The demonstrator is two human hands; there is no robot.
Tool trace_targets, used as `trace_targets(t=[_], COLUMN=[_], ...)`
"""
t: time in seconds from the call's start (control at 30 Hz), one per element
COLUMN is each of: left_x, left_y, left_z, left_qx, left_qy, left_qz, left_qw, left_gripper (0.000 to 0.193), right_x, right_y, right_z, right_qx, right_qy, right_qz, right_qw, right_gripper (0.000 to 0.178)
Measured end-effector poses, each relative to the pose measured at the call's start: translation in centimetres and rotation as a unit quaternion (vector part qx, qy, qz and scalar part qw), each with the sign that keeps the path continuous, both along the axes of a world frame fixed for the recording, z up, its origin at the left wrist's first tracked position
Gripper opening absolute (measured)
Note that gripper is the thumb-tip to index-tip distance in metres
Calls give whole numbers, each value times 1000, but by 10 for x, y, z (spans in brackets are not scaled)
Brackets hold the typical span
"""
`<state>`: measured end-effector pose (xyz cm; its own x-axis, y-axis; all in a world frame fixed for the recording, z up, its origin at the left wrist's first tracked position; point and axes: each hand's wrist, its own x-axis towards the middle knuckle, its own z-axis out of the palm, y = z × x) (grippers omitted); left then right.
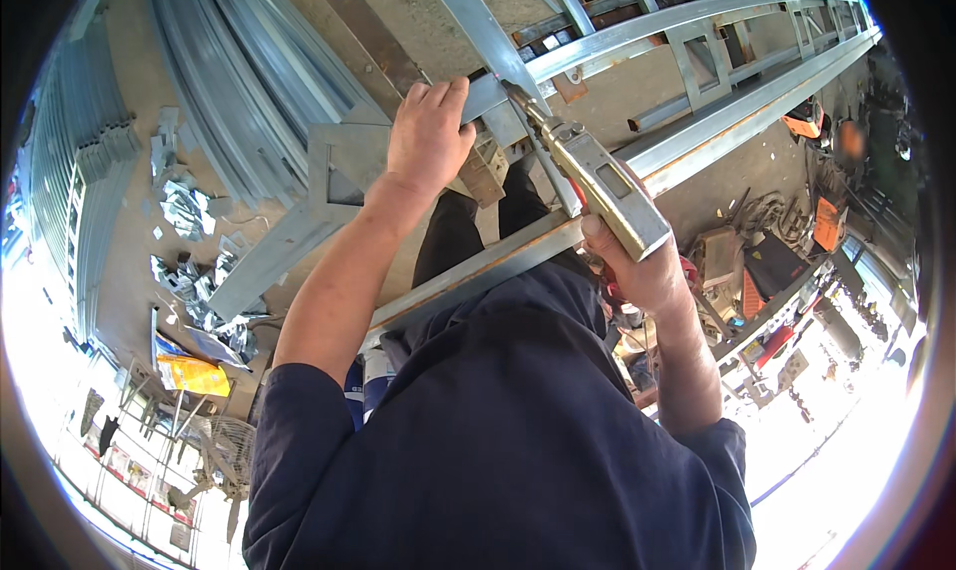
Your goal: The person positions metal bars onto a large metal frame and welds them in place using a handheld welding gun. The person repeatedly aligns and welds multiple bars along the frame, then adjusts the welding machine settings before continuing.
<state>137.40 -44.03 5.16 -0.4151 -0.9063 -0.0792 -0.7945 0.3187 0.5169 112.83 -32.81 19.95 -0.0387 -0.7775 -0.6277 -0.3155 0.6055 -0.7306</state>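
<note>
My left hand is closed over the end of a galvanized steel tube that meets a long crossing steel bar. My right hand grips a silver welding gun, its body slanting up and to the left. The narrow nozzle sits close to the joint between tube and bar, where a small red dot shows. Most of the right fingers are hidden under the gun. Nearer my body, a steel beam with a rusty edge crosses in front of my waist.
A ladder-like steel frame stretches to the upper right. Long galvanized profiles lie at upper left, with more stacked profiles farther left. Metal offcuts litter the floor. Tools and a black-and-orange case crowd the right side.
</note>
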Motion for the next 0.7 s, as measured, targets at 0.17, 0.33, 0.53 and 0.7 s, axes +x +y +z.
trace_targets(t=[0.17,0.33,0.53,0.7], left_x=[0,2,1,1], left_y=[2,2,2,1], left_z=[-3,-3,-3,-3], left_qx=[-20,-14,-19,-18], left_qy=[7,12,8,8], left_qz=[5,4,1,1], left_qw=[1000,1000,1000,1000], left_gripper=[62,62,62,61], right_x=[4,8,8,8], right_y=[-8,-17,-13,-15], right_z=[-3,1,-3,-1], right_qx=[-11,-20,-36,-39], right_qy=[1,16,32,54], right_qz=[10,29,36,54], right_qw=[1000,999,998,996], right_gripper=[69,69,70,70])
